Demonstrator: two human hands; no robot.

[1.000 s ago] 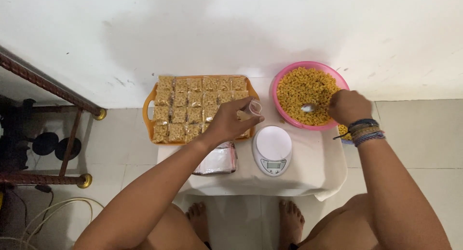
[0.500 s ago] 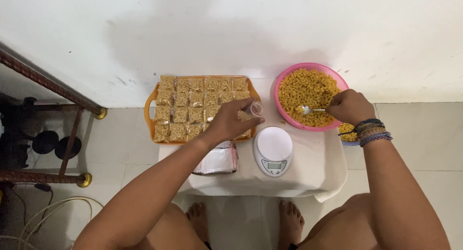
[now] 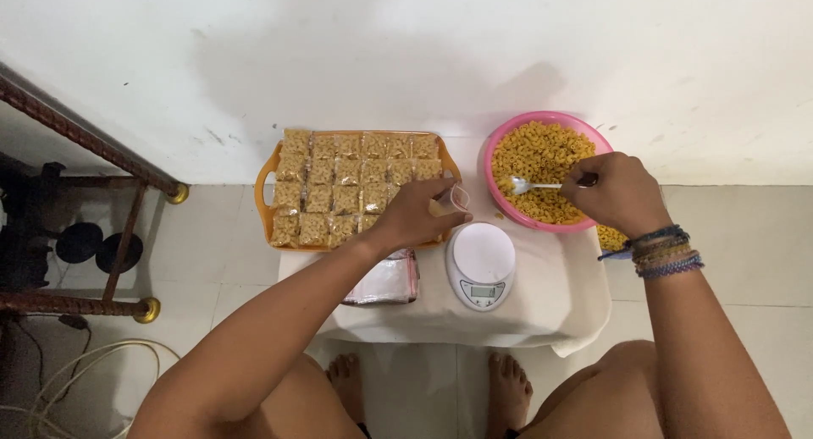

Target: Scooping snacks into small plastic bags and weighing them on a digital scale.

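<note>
Right hand [image 3: 618,192] gripping spoon [image 3: 533,185] in bowl [image 3: 508,143], left hand [image 3: 415,215] pinching small bag [image 3: 456,200] — contents unclear

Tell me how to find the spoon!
Look at the small white table against the wall, then the round pink bowl of yellow pasta at its right end. The spoon lies over the pasta, held by the right hand; it is the only shiny metal thing there.
</note>
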